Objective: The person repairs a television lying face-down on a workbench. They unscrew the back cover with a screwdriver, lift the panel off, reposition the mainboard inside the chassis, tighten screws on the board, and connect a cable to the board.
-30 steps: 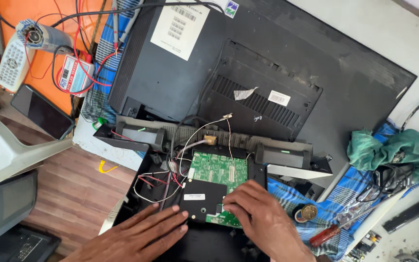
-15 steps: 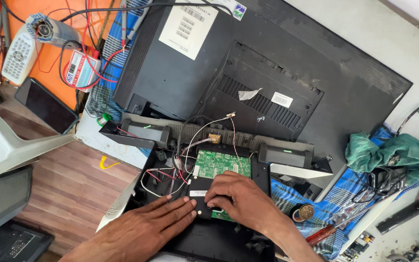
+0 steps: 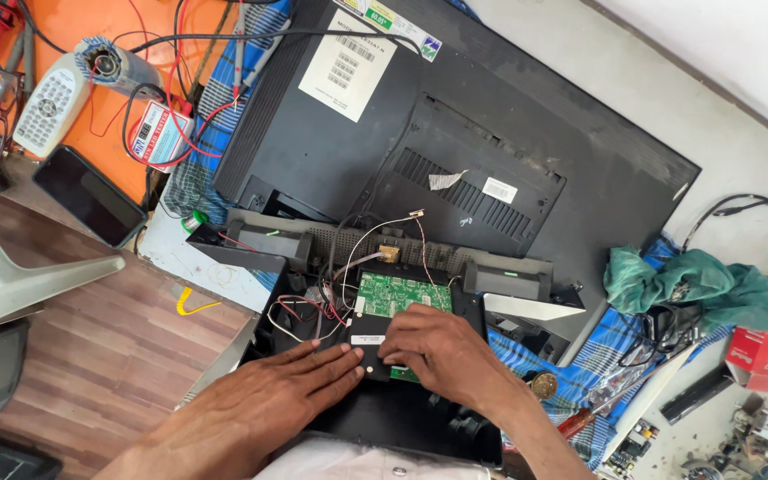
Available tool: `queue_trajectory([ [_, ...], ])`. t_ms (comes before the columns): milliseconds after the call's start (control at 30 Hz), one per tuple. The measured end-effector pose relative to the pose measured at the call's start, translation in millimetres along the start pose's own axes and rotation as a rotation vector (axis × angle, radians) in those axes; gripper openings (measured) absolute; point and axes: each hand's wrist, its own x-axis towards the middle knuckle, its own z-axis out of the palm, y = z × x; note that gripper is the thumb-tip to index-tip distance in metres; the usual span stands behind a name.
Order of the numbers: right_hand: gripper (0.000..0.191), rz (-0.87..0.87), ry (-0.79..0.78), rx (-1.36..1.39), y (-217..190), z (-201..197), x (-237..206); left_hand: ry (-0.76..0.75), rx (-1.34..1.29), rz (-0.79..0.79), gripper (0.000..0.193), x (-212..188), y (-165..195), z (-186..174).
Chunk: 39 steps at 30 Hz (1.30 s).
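Low in the middle of the frame, both hands are down on the electronics bay at the bottom edge of a flat-screen set lying face down, its black back cover (image 3: 455, 169) filling the upper centre. The work in hand looks like the seating or pressing of a small black module (image 3: 368, 342) against the green circuit board (image 3: 402, 293), which sits just above the hands with a cluster of red, white and black wires (image 3: 308, 311) running off its left side. The left hand (image 3: 268, 404) lies flat and spread, fingers extended toward the right, fingertips touching the module's left edge; it grips nothing, it only presses or steadies. The right hand (image 3: 442, 351) is curled over the lower right part of the board, fingers bent down onto the module's top edge; whether it pinches something small underneath I cannot tell, the knuckles hide it. As I judge it, the next move calls for even downward pressure and care to keep the loose wires from being trapped under the module. A red-handled screwdriver (image 3: 602, 404) lies on the blue checked cloth (image 3: 597, 342) at lower right, near the right forearm, with a crumpled green rag (image 3: 695, 284) further right on the surface. A remote control (image 3: 42, 111) and a dark phone (image 3: 91, 196) rest at upper left.
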Motion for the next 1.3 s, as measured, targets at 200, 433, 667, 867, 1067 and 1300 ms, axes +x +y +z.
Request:
queue_trajectory([
  [200,0.005,0.026,0.001,-0.020,-7.3,0.9,-3.1,-0.046,0.014,-0.040,0.075,-0.7,5.0,-0.5],
  [433,0.008,0.049,-0.032,-0.091,-11.5,3.1,-3.7,-0.102,0.025,-0.065,0.082,-0.5,4.9,4.1],
  [667,0.009,0.103,-0.051,-0.062,-11.5,4.6,-2.9,-0.156,-0.002,-0.091,0.088,2.7,6.8,1.5],
  [867,0.008,0.113,-0.063,-0.044,-11.1,5.4,-2.3,-0.236,-0.012,-0.133,0.095,5.2,10.8,-4.2],
  [1067,0.007,0.164,-0.048,0.006,-11.3,3.9,-1.9,-0.130,-0.056,0.016,0.107,5.1,12.8,-14.2],
  [1300,0.010,0.081,-0.021,-0.015,-10.9,1.6,-6.6,-0.300,-0.118,-0.133,0.110,18.4,15.7,-23.6],
])
